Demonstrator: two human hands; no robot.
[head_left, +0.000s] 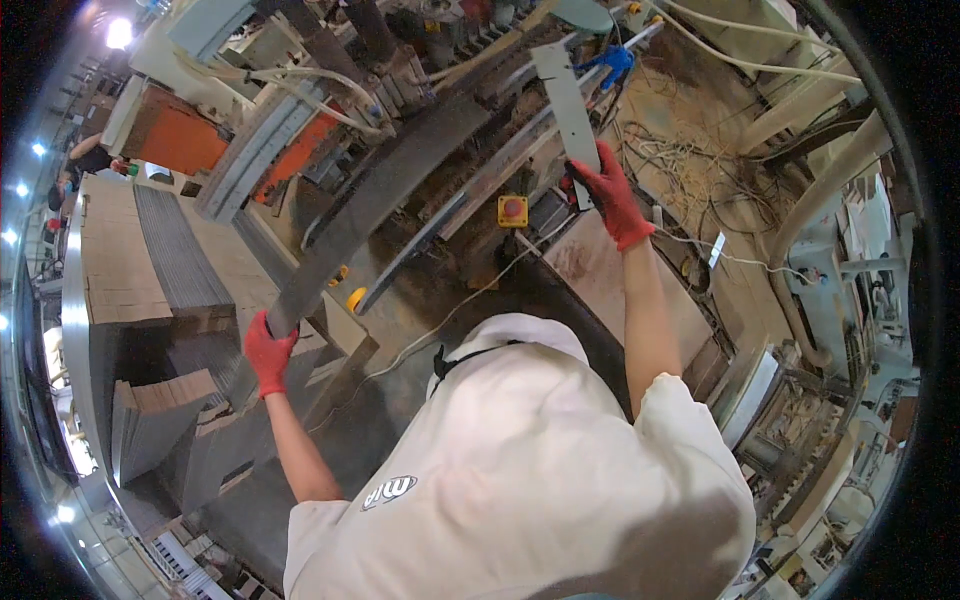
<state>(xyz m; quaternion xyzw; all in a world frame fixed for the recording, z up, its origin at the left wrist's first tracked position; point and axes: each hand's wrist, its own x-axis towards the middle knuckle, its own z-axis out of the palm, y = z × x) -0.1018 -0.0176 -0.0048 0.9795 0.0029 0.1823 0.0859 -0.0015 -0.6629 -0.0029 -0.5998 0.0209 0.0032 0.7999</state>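
Red-gloved hands (268,355) (610,195) hold strips (380,195) (568,110) beside machinery (405,85) on a dusty workshop floor (655,95).

1. A factory workshop is indicated by a yellow square control box with a round red button (513,211), surrounded by heavy machinery.
2. To the box's upper left, a machine fitted with a flat orange panel (175,130) is seen.
3. Left of the box, thin flat grey-and-brown boards (120,260) are stacked in bulk.
4. Right of the box, the dusty floor is littered with tangled pale strands (690,150).
5. Farther right, a thick beige tubular hose (850,160) is seen.
6. At the box's far upper left, bright white ceiling lamps (119,34) are lit.
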